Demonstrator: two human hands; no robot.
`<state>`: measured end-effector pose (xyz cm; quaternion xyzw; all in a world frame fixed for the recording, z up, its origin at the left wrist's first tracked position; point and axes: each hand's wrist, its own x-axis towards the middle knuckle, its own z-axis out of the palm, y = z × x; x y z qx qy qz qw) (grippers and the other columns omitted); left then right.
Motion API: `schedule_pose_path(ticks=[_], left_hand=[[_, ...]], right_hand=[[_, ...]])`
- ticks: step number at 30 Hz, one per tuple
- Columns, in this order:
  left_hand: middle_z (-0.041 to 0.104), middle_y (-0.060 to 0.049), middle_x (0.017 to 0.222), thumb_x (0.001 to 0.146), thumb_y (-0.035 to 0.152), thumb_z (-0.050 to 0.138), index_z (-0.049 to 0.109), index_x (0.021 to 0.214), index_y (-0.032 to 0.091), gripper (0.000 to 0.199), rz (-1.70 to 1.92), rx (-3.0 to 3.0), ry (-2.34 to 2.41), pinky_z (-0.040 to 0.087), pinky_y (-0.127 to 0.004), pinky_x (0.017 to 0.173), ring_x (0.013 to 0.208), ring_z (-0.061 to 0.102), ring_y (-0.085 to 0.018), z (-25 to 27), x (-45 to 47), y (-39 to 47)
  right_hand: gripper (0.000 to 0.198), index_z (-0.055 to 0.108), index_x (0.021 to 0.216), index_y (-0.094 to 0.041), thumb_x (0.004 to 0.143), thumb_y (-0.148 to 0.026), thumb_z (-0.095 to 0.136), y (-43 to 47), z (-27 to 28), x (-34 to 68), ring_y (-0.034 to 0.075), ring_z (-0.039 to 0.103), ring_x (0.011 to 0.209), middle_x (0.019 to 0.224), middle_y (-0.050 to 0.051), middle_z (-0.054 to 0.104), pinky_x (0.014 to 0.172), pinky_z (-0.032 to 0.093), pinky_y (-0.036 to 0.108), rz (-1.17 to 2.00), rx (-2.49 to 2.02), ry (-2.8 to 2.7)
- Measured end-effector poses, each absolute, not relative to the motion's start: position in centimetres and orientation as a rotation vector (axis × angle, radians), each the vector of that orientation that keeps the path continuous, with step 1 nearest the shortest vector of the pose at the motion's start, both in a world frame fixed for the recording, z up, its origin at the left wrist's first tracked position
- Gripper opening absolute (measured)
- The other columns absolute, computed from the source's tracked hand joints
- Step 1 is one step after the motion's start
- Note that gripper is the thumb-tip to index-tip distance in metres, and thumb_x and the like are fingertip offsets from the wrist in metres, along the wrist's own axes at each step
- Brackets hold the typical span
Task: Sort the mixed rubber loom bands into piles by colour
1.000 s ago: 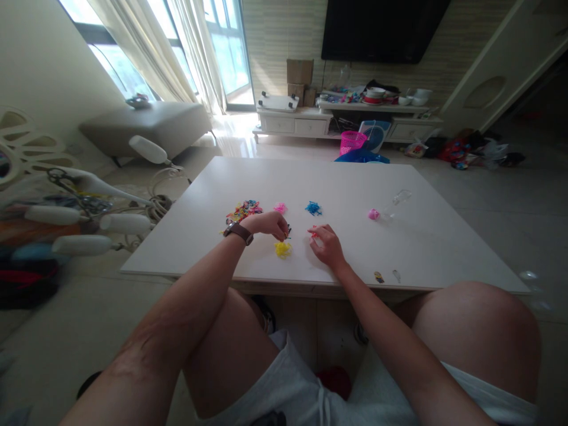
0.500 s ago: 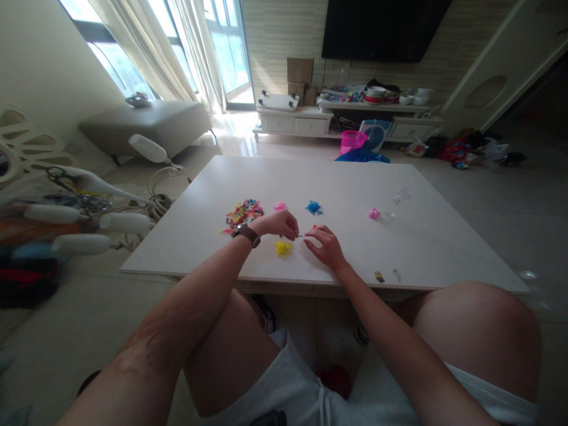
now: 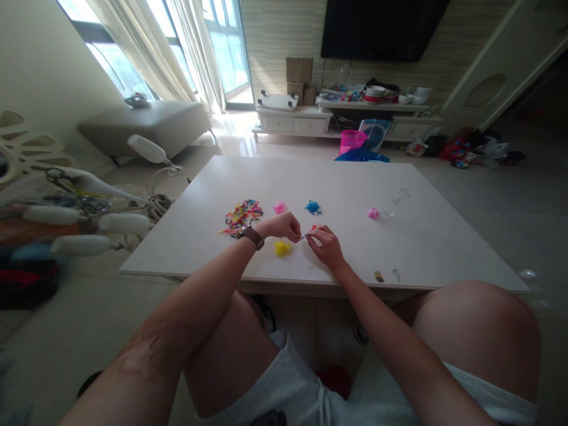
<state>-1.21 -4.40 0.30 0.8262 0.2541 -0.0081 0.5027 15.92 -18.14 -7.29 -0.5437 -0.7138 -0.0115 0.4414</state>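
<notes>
Over the white table (image 3: pixel 355 254), my left hand (image 3: pixel 284 226) is closed in a pinch, a watch on its wrist. My right hand (image 3: pixel 326 244) meets it from the right, its thumb and fingertips pinched together. Between the fingertips shows a small thin dark piece (image 3: pixel 303 237), its kind too small to tell. Just below my left hand lies a pile of yellow pieces (image 3: pixel 282 248). Behind the hands are piles of pink pieces (image 3: pixel 280 207) and blue pieces (image 3: pixel 313 207). Red pieces (image 3: pixel 314 227) are partly hidden by my right hand. A larger multicoloured pile (image 3: pixel 243 214) spreads beyond my left wrist.
Toward the right lie a pink object (image 3: pixel 373 213) and a clear plastic container (image 3: pixel 402 196). A small yellow figure piece (image 3: pixel 378 276) and a pale flat piece (image 3: pixel 396 274) rest by the near edge. A lamp with white shades (image 3: pixel 124 223) stands left of the table.
My right fingertips have come in and closed at the dark piece that stuck out from my left fingers. My left hand has shifted slightly right. The piles have stayed put.
</notes>
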Motion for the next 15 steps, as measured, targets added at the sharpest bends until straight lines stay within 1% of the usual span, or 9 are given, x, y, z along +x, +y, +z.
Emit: schedule_pose_path(ticks=[4, 6, 10, 12, 15], left_hand=[[0.075, -0.004, 0.069, 0.064, 0.013, 0.077, 0.079, 0.075, 0.013, 0.012, -0.132, 2.147, 0.632, 0.049, -0.022, 0.060, 0.065, 0.068, -0.015, 0.6, -1.5, -4.5], [0.075, -0.004, 0.067, 0.062, 0.012, 0.077, 0.079, 0.074, 0.014, 0.012, -0.211, 2.259, 0.646, 0.046, -0.021, 0.058, 0.064, 0.066, -0.015, 0.8, -1.7, -4.6], [0.076, -0.002, 0.071, 0.058, 0.008, 0.077, 0.081, 0.076, 0.017, 0.020, -0.357, 2.396, 0.668, 0.043, -0.021, 0.059, 0.066, 0.065, -0.014, 1.2, -1.7, -4.9], [0.077, -0.002, 0.075, 0.060, 0.009, 0.076, 0.081, 0.080, 0.017, 0.022, -0.386, 2.412, 0.668, 0.044, -0.020, 0.060, 0.069, 0.066, -0.014, 1.5, -1.7, -5.0], [0.077, -0.002, 0.076, 0.066, 0.016, 0.074, 0.082, 0.081, 0.017, 0.016, -0.384, 2.439, 0.690, 0.043, -0.021, 0.060, 0.069, 0.065, -0.014, 1.8, -1.7, -5.4]], right_hand=[[0.015, 0.072, 0.093, -0.025, 0.095, -0.027, 0.057, -18.1, -7.3, 16.0, 0.023, 0.061, 0.093, 0.091, 0.004, 0.073, 0.089, 0.052, 0.040, -0.057, -1.390, -1.680], [0.014, 0.071, 0.092, -0.025, 0.095, -0.025, 0.057, -18.1, -7.3, 16.0, 0.023, 0.061, 0.092, 0.091, 0.004, 0.073, 0.088, 0.052, 0.039, -0.064, -1.399, -1.676], [0.013, 0.071, 0.091, -0.024, 0.093, -0.023, 0.058, -18.1, -7.2, 15.9, 0.023, 0.061, 0.093, 0.090, 0.004, 0.072, 0.088, 0.051, 0.038, -0.065, -1.405, -1.690], [0.013, 0.072, 0.092, -0.024, 0.093, -0.023, 0.059, -18.1, -7.2, 15.9, 0.023, 0.062, 0.093, 0.090, 0.005, 0.072, 0.089, 0.051, 0.038, -0.056, -1.409, -1.685], [0.013, 0.072, 0.092, -0.024, 0.093, -0.023, 0.059, -18.1, -7.2, 15.9, 0.023, 0.062, 0.094, 0.090, 0.005, 0.072, 0.089, 0.052, 0.039, -0.044, -1.417, -1.669]])
